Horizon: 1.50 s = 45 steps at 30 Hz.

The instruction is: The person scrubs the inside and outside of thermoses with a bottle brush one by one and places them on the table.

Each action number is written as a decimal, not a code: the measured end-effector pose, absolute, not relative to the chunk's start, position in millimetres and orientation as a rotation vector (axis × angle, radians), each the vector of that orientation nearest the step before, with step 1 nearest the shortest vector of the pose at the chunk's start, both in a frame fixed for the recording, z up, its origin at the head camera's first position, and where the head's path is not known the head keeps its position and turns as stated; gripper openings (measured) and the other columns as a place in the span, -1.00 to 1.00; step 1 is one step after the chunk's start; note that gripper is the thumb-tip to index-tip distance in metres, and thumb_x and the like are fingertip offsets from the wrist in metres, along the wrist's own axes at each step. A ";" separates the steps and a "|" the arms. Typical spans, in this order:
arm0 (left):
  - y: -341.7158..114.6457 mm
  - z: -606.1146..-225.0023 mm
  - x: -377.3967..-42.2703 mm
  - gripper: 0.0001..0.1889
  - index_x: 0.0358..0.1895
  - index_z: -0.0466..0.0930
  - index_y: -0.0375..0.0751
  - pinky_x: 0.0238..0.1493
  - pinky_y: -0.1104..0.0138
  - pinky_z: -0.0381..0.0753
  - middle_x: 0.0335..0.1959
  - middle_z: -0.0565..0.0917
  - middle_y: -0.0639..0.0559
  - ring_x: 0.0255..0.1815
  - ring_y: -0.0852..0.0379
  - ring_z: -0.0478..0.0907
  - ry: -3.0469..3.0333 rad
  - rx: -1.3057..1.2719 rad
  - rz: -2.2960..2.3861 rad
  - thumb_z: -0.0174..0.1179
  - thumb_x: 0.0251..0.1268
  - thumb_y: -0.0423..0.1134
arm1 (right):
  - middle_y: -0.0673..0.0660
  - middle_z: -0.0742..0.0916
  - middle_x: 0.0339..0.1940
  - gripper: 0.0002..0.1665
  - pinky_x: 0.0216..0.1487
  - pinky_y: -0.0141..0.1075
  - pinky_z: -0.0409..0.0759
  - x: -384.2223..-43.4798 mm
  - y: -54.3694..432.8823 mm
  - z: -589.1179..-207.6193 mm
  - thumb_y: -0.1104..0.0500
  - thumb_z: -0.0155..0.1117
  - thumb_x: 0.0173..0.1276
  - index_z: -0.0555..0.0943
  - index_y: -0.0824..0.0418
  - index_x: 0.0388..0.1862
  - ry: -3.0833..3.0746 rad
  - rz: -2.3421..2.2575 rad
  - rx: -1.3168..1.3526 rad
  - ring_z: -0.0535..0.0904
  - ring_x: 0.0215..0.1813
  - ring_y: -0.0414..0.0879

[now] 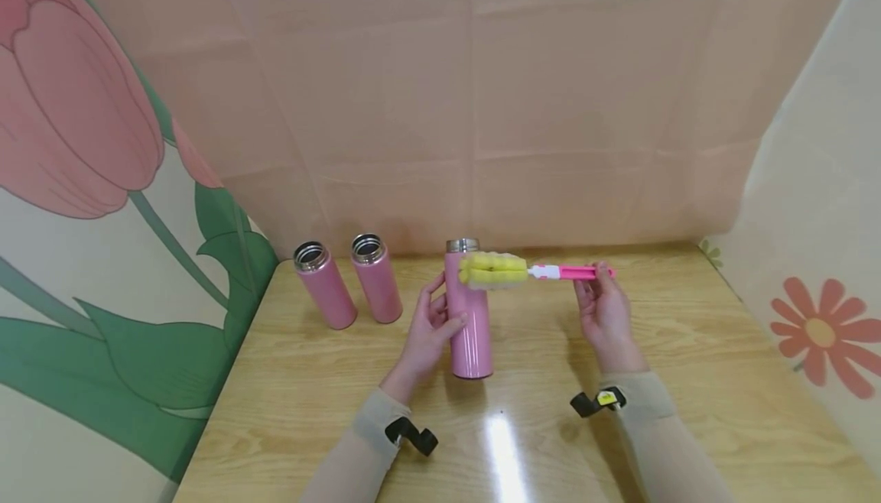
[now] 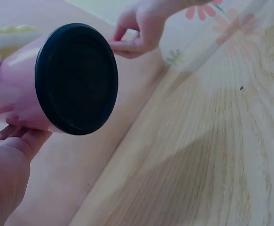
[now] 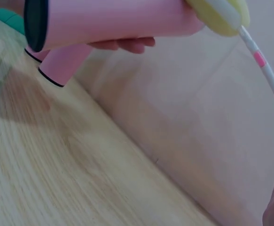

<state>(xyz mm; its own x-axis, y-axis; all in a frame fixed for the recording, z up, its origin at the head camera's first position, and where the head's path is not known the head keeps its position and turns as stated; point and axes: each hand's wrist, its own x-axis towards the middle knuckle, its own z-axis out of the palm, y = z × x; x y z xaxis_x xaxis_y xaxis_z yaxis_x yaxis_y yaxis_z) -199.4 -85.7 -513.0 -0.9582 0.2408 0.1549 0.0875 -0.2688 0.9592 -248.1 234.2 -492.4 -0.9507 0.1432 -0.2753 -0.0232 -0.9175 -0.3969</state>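
A pink bottle (image 1: 472, 346) with a bare metal neck is gripped round its side by my left hand (image 1: 428, 331). It is held up off the table, and its dark round base (image 2: 76, 80) faces the left wrist camera. My right hand (image 1: 609, 313) pinches the pink end of a bottle brush (image 1: 574, 272). The brush lies level, its yellow-and-white sponge head (image 1: 494, 269) crossing the upper part of the bottle in the head view. That head is outside the bottle; whether the two touch, I cannot tell. In the right wrist view, the brush's thin white-and-pink handle (image 3: 267, 70) slants down toward the hand.
Two more pink bottles, one (image 1: 326, 289) farther left and one (image 1: 378, 281) closer, stand uncapped at the table's back left. Behind the wooden table (image 1: 537, 426) hangs a pinkish backdrop (image 1: 523, 105). Flower-printed panels flank both sides.
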 end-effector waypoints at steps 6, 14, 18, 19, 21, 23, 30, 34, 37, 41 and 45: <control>-85.7 -513.5 -201.1 -0.21 0.70 0.06 0.09 0.46 0.00 0.52 0.58 0.40 -0.20 0.51 -0.21 0.44 1.703 0.361 2.471 0.23 0.58 -0.38 | 0.12 0.74 -0.31 -0.79 -0.04 -0.34 0.78 -244.1 234.0 -495.5 0.21 0.15 0.70 0.64 0.29 -0.15 -0.655 2.953 -0.457 0.75 -0.25 -0.08; -87.8 -510.3 -201.2 -0.15 0.72 0.07 0.16 0.50 0.01 0.47 0.54 0.47 -0.18 0.50 -0.17 0.46 1.706 0.399 2.455 0.29 0.54 -0.38 | 0.11 0.75 -0.27 -0.77 -0.01 -0.35 0.77 -242.1 232.6 -493.9 0.19 0.14 0.69 0.66 0.29 -0.15 -0.727 2.887 -0.426 0.77 -0.24 -0.10; -88.3 -509.3 -199.7 -0.16 0.72 0.03 0.17 0.50 0.03 0.47 0.50 0.50 -0.20 0.48 -0.16 0.48 1.707 0.412 2.424 0.27 0.56 -0.34 | 0.10 0.75 -0.27 -0.81 -0.02 -0.34 0.77 -244.7 230.2 -491.6 0.19 0.20 0.66 0.64 0.28 -0.14 -0.742 2.848 -0.455 0.77 -0.24 -0.10; -88.1 -508.9 -199.3 -0.15 0.72 0.01 0.15 0.50 0.02 0.47 0.50 0.50 -0.21 0.48 -0.16 0.48 1.708 0.423 2.416 0.28 0.56 -0.35 | 0.10 0.75 -0.27 -0.82 -0.02 -0.33 0.78 -245.6 229.7 -491.6 0.19 0.20 0.66 0.64 0.29 -0.14 -0.732 2.845 -0.458 0.77 -0.24 -0.09; -87.5 -508.3 -198.6 -0.09 0.74 -0.03 0.12 0.52 0.01 0.44 0.53 0.46 -0.21 0.51 -0.17 0.44 1.715 0.445 2.400 0.30 0.52 -0.38 | 0.11 0.75 -0.28 -0.82 -0.01 -0.31 0.78 -246.9 228.3 -491.7 0.20 0.20 0.66 0.65 0.29 -0.14 -0.715 2.836 -0.468 0.77 -0.25 -0.08; -86.7 -507.7 -198.2 -0.03 0.75 -0.06 0.07 0.56 0.01 0.39 0.60 0.38 -0.17 0.56 -0.16 0.37 1.735 0.459 2.389 0.33 0.45 -0.42 | 0.11 0.76 -0.28 -0.80 -0.01 -0.31 0.78 -247.7 227.0 -491.9 0.19 0.19 0.66 0.66 0.29 -0.14 -0.714 2.828 -0.475 0.77 -0.25 -0.08; -85.1 -508.8 -199.6 0.03 0.77 -0.07 -0.06 0.61 0.09 0.30 0.74 0.14 0.02 0.67 -0.08 0.21 1.843 0.408 2.338 0.41 0.40 -0.44 | 0.11 0.75 -0.21 -0.82 0.06 -0.30 0.76 -247.4 225.5 -489.4 0.17 0.22 0.65 0.66 0.28 -0.12 -0.689 2.832 -0.496 0.77 -0.21 -0.06; -85.0 -511.1 -199.9 0.01 0.78 -0.07 -0.09 0.61 0.06 0.29 0.75 0.11 0.02 0.68 -0.09 0.20 1.874 0.404 2.294 0.38 0.42 -0.44 | 0.10 0.72 -0.21 -0.84 0.08 -0.31 0.75 -247.2 224.8 -485.5 0.16 0.22 0.65 0.61 0.26 -0.08 -0.656 2.842 -0.489 0.77 -0.20 -0.06; -84.3 -512.3 -200.0 0.01 0.78 -0.10 -0.11 0.62 0.04 0.26 0.77 0.07 -0.01 0.69 -0.11 0.16 1.876 0.428 2.280 0.35 0.44 -0.46 | 0.11 0.71 -0.22 -0.83 0.07 -0.30 0.75 -248.0 223.7 -483.1 0.16 0.23 0.65 0.57 0.27 -0.02 -0.645 2.836 -0.497 0.77 -0.21 -0.05; -83.7 -512.6 -200.6 0.02 0.78 -0.13 -0.14 0.63 0.06 0.23 0.78 0.03 -0.02 0.70 -0.12 0.13 1.860 0.462 2.310 0.33 0.42 -0.49 | 0.12 0.71 -0.22 -0.81 0.06 -0.29 0.76 -248.7 221.7 -481.3 0.17 0.24 0.64 0.56 0.29 0.02 -0.640 2.823 -0.530 0.77 -0.21 -0.04; -83.7 -511.3 -201.8 0.03 0.78 -0.10 -0.09 0.62 0.07 0.26 0.76 0.10 0.00 0.68 -0.10 0.18 1.853 0.460 2.328 0.38 0.41 -0.44 | 0.12 0.72 -0.21 -0.83 0.09 -0.29 0.74 -249.2 220.4 -480.6 0.16 0.24 0.65 0.56 0.27 -0.04 -0.658 2.816 -0.497 0.78 -0.20 -0.04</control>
